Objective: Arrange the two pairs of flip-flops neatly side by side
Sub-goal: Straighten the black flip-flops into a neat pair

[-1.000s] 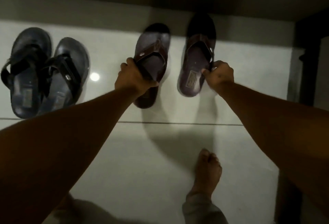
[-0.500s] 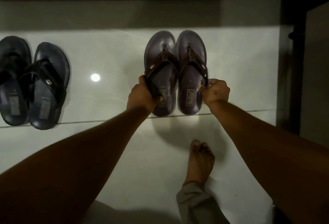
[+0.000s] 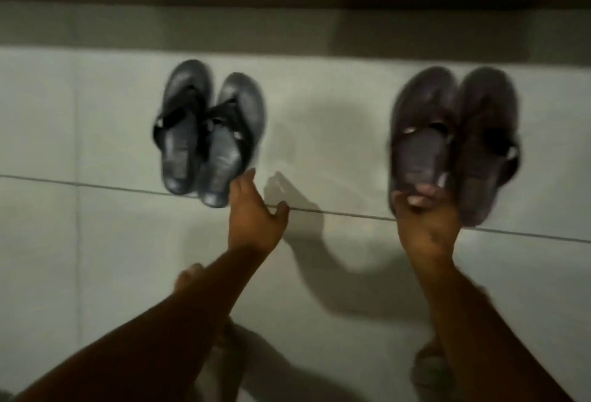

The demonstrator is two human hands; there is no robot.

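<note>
A black pair of flip-flops (image 3: 208, 133) lies on the pale tiled floor at centre left, the right one overlapping the left and tilted. A brown pair (image 3: 454, 142) lies at the right, the two side by side and touching. My right hand (image 3: 422, 225) grips the heel of the left brown flip-flop (image 3: 419, 136), fingers curled over its edge. My left hand (image 3: 252, 222) is open, fingers spread, just beside the heel of the right black flip-flop (image 3: 230, 142); I cannot tell whether its fingertips touch it. The frame is blurred.
A dark wall base (image 3: 287, 27) runs along the far side of the floor behind both pairs. A tile joint (image 3: 351, 214) crosses under the heels. My bare feet (image 3: 188, 277) stand below the hands, partly hidden by my forearms.
My left hand has let go of the left brown flip-flop and moved left to the black pair. My right hand has shifted onto the left brown flip-flop's heel. The view has swung left.
</note>
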